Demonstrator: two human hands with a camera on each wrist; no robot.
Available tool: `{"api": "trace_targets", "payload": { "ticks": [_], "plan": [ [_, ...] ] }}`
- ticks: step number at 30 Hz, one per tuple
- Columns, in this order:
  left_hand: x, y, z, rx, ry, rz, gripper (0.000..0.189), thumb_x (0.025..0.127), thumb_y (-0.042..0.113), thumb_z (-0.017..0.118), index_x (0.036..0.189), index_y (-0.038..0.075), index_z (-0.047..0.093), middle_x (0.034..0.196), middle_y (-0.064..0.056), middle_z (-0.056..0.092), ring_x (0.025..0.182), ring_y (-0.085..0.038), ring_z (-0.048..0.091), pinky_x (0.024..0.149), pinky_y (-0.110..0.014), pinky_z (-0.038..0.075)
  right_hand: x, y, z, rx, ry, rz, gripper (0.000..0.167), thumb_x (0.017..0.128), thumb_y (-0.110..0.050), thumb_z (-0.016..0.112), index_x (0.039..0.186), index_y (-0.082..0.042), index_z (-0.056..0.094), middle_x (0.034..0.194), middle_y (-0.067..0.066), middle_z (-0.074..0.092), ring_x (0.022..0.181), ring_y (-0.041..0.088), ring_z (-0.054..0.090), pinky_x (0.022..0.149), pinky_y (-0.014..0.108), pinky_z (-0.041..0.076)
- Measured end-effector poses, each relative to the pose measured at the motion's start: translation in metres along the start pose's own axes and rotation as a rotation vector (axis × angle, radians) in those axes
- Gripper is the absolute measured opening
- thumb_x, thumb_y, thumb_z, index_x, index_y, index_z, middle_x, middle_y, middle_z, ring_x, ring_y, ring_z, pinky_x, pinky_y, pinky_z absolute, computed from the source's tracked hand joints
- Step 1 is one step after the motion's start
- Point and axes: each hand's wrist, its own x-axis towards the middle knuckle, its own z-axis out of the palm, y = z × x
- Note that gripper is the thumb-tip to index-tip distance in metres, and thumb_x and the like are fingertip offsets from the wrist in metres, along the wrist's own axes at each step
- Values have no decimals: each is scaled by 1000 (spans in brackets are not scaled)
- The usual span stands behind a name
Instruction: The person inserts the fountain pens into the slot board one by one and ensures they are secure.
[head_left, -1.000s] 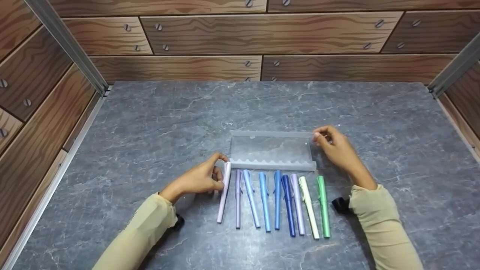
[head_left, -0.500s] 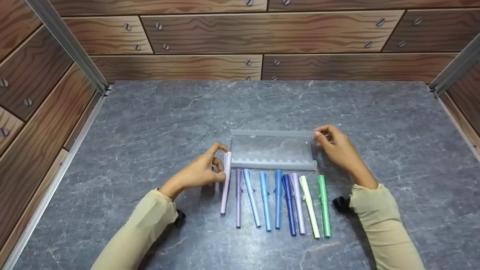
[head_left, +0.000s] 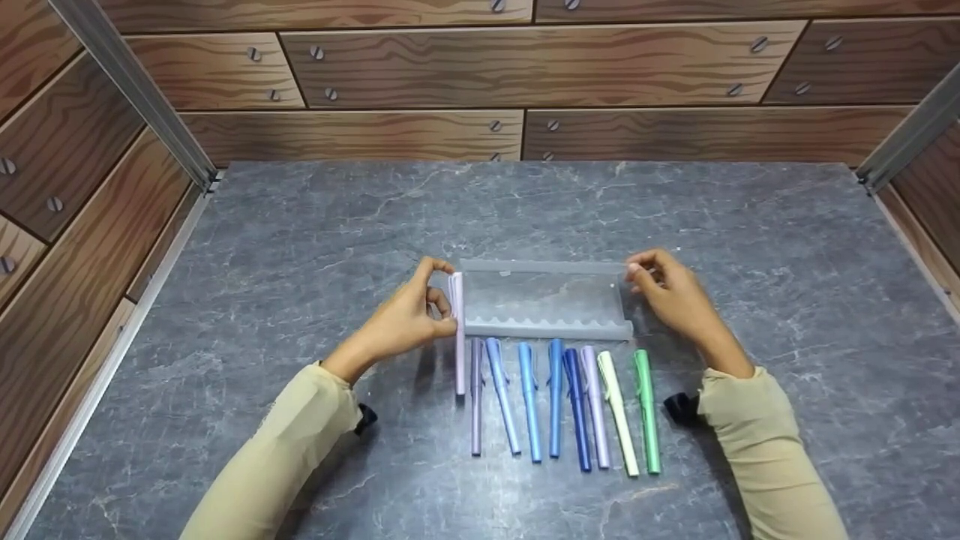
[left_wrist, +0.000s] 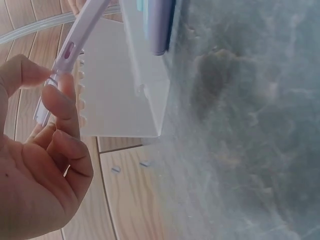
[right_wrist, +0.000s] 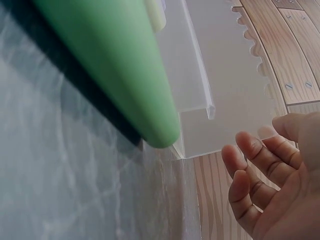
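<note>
A lilac pen (head_left: 460, 352) with a clip is pinched by my left hand (head_left: 401, 319), upright-looking and raised off the table at the left end of a clear pen stand (head_left: 544, 296). The left wrist view shows thumb and fingertips gripping the pen's cap (left_wrist: 65, 62) in front of the scalloped plate. At the stand's far right corner, my right hand (head_left: 667, 292) pinches the edge with thumb and finger; its other fingers curl loosely. Scalloped notches line the stand's front rail and its rear plate (right_wrist: 225, 100).
Several pens lie in a row in front of the stand, from a dark purple pen (head_left: 476, 397) through a navy pen (head_left: 578, 412) and a pale yellow pen (head_left: 619, 416) to a green pen (head_left: 647, 412). Wood-patterned walls (head_left: 517, 67) border the grey marbled table (head_left: 337, 225).
My left hand has lifted the lilac pen from the row and carried it forward, up beside the stand's left end. The right hand stays at the stand's corner; the other pens have not moved.
</note>
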Motion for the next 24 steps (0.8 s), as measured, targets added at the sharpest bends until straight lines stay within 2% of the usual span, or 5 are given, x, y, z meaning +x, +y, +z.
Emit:
{"api": "trace_targets", "payload": {
  "ticks": [4, 14, 21, 24],
  "plan": [
    [5, 3, -2, 46, 55, 13, 63, 71, 5, 65, 127, 16, 38, 69, 4, 59, 57, -12, 48, 60, -27, 40, 1, 2, 0, -1, -2, 8, 31, 101, -23, 47, 118, 1, 55, 105, 20, 65, 82, 10, 62, 69, 14, 46],
    [16, 9, -1, 146, 174, 40, 62, 73, 10, 66, 128, 18, 38, 73, 5, 63, 52, -9, 41, 53, -26, 34, -1, 1, 0, 10, 2, -4, 29, 101, -22, 48, 116, 2, 55, 103, 20, 64, 80, 8, 62, 69, 14, 47],
    [20, 15, 0, 242, 278, 43, 63, 75, 14, 68, 130, 22, 38, 76, 8, 65, 52, -8, 44, 50, -27, 36, -1, 1, 1, 7, -2, 10, 29, 102, -21, 46, 117, 3, 55, 103, 21, 64, 87, 23, 65, 71, 15, 48],
    [23, 17, 1, 286, 327, 71, 62, 76, 15, 68, 130, 22, 38, 77, 9, 65, 50, -8, 43, 48, -27, 36, 0, 1, 1, 4, 1, 7, 29, 102, -21, 46, 117, 3, 55, 104, 21, 64, 89, 29, 65, 72, 15, 48]
  ]
}}
